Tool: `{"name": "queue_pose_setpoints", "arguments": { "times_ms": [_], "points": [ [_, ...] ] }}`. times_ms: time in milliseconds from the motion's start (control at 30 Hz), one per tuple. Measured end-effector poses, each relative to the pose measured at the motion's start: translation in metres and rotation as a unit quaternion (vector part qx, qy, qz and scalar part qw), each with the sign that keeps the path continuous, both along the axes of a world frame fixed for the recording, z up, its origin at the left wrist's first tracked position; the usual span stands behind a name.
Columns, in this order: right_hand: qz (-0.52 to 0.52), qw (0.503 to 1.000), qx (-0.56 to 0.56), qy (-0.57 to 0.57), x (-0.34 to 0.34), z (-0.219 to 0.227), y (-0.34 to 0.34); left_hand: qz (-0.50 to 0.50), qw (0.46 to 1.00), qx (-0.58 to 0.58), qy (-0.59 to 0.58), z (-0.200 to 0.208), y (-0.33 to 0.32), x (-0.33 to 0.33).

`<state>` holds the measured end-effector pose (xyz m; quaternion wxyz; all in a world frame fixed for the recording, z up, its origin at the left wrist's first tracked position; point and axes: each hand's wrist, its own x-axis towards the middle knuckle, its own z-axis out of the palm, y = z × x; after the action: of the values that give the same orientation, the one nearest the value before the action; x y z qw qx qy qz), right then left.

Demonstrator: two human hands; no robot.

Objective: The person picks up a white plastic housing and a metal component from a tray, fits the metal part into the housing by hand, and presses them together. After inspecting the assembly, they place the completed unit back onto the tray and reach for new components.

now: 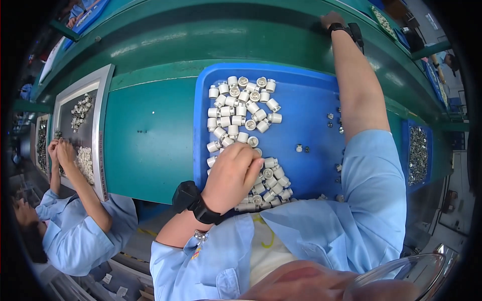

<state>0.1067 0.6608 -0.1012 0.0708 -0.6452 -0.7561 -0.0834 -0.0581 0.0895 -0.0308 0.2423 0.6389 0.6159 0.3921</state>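
My left hand (232, 173) is over the left side of a blue tray (306, 105), among many small white cylinders (250, 124) with hollow or metal-fitted ends. Its fingers curl down, thumb near the forefinger, and what lies in their grip is hidden. My right arm stretches far forward across the tray. At its end my right hand (332, 20) is by the green ledge (281, 37) at the far side, with its fingers too small and partly hidden to read. Small metal pieces (303, 148) lie in the tray's middle, and several more lie along its right side.
To the left, a co-worker's hands (61, 152) work over a metal-framed tray (104, 130) with white and metallic small parts. A green work surface (150, 115) lies between. On the right is a blue bin (405, 150) of small metal parts.
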Motion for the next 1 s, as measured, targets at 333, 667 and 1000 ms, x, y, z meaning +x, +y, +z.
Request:
{"name": "queue_pose_setpoints", "arguments": {
  "times_ms": [333, 667, 1000],
  "points": [
    [0.246, 0.913, -0.235, 0.226, -0.02, 0.11, -0.169, 0.017, 0.999, 0.015, -0.025, -0.006, 0.0, -0.004],
    [0.466, 0.838, -0.274, 0.08, 0.044, 0.077, -0.442, 0.024, 0.999, 0.03, -0.019, -0.006, -0.002, 0.003],
    [0.415, 0.822, -0.204, 0.332, 0.07, 0.096, -0.477, -0.024, 0.978, 0.105, 0.177, 0.018, 0.027, 0.004]
  ]
}}
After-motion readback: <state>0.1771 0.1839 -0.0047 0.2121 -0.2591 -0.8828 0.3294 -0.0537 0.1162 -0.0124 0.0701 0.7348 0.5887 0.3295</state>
